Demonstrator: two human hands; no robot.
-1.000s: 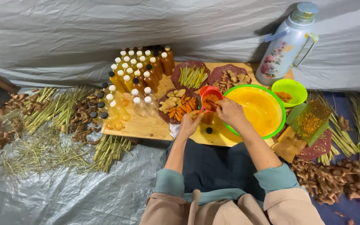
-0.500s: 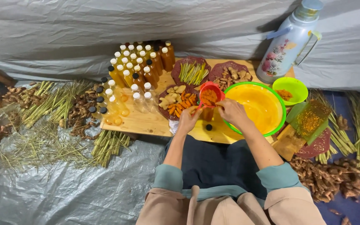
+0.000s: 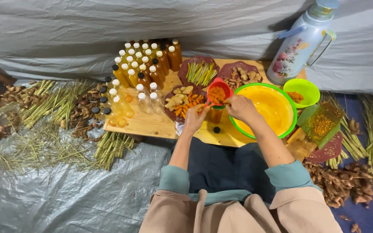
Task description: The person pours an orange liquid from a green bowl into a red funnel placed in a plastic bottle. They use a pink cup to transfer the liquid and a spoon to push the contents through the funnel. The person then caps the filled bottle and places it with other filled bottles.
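Note:
A red strainer point(image 3: 218, 92) full of orange pulp sits over a small bottle point(image 3: 216, 115) of orange liquid on the wooden board point(image 3: 152, 125). My left hand point(image 3: 195, 119) grips the strainer's handle from the lower left. My right hand point(image 3: 241, 108) has its fingers pinched at the strainer's right rim. A black cap point(image 3: 216, 129) lies on the board just below the bottle. To the right of my right hand stands a large green-rimmed bowl point(image 3: 281, 101) of yellow liquid.
Several capped bottles of yellow and amber liquid point(image 3: 145, 64) crowd the board's left side. Dark plates hold lemongrass point(image 3: 200, 71), ginger point(image 3: 241, 76) and cut roots point(image 3: 181, 103). A flowered thermos point(image 3: 298, 43) and small green bowl point(image 3: 301, 91) stand right. Stalks and roots lie on the tarp.
Both hands stay at the red strainer over the bottle. The left hand has shifted slightly up toward its handle. The camera view has drifted a little.

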